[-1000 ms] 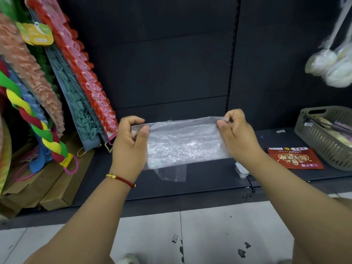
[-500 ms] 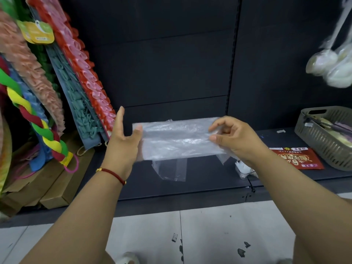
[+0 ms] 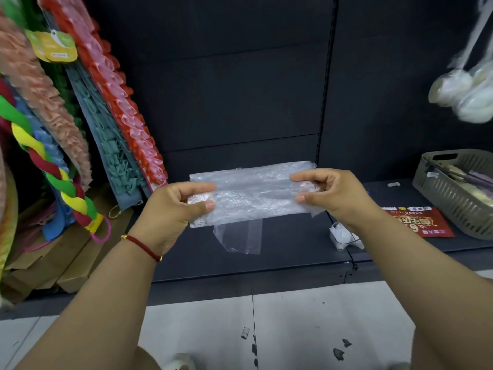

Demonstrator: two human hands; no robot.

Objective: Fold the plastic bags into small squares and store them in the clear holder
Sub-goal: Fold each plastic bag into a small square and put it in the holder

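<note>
2 hands hold 1 plastic bag (image 3: 253,193) in the air in front of a dark shelf (image 3: 280,252). The left hand (image 3: 173,209) pinches the bag's left end, thumb on the near face and fingers curled over the top; the right hand (image 3: 333,193) pinches the right end the same way. Each grip hides the corner under it, so the bag's true ends cannot be made out. The bag is clear, crinkled film, folded into a long flat strip held level between the hands, with a lengthwise crease through its middle. How many layers it has is hard to tell through the film.

Just below the strip 1 loose clear plastic sheet (image 3: 240,236) shows against the shelf; its top edge is covered by the strip, and it may be part of the same bag or a separate one. On the left wrist sits 1 red cord bracelet (image 3: 142,247). To the right on the shelf lie 1 small white object (image 3: 344,236), partly behind the right forearm, 1 red packet (image 3: 416,222) and 1 grey basket (image 3: 458,193) cut off by the frame edge. Ruffled colourful items (image 3: 80,129) hang at the left.
</note>
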